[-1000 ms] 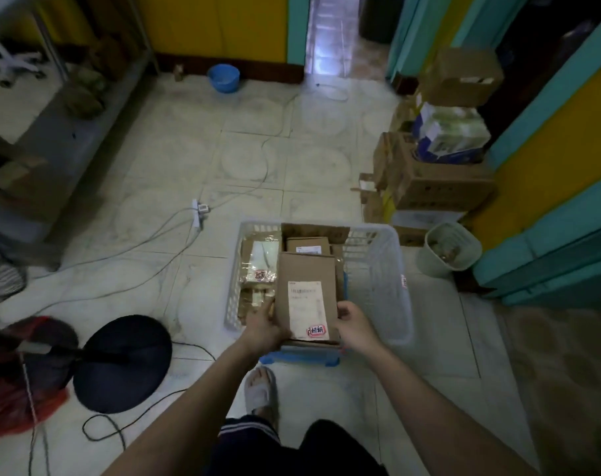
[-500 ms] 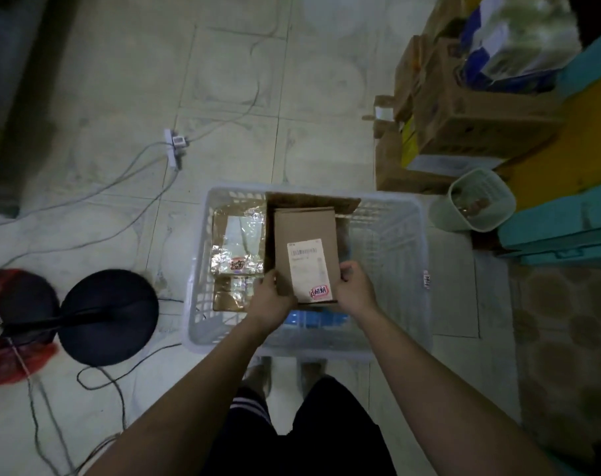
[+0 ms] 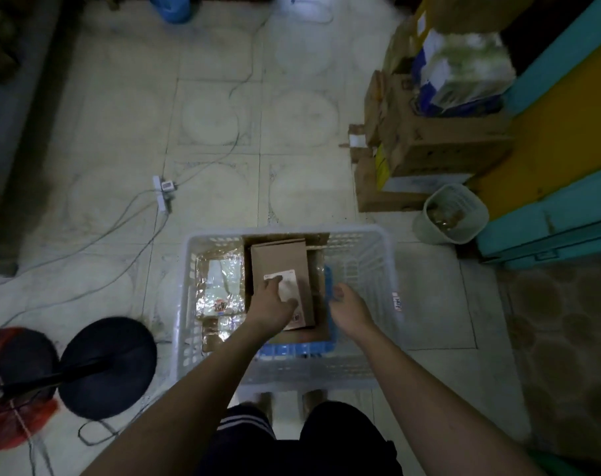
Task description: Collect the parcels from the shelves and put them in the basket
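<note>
On the left of the white basket (image 3: 383,255) a packet wrapped in shiny clear film (image 3: 220,286) is seen lying flat, with a second, smaller one just below it, half lost in shadow. Such film is judged to be slippery and soft, so a hold across the edges would be better than a pinch on the face.

In the middle, a flat brown cardboard parcel (image 3: 280,259) with a white label is laid on top of other cardboard inside the basket. It is judged to be light and fairly stiff, with corners that could be dented; it is best taken by its two long edges. The left hand (image 3: 269,304) is laid on its near end with fingers spread flat over the label, pressing, not curled round anything.

To the right, the right hand (image 3: 347,304) is held just beside the parcel, apart from it, with fingers loosely bent and nothing in them. Something blue is glimpsed at the fingertips and under the basket's near wall; what it is cannot be made out.

The cardboard beneath the parcel is mostly covered, so the number of parcels cannot be counted. The label's print is too blurred to be read. No shelves can be made out with any certainty.
</note>
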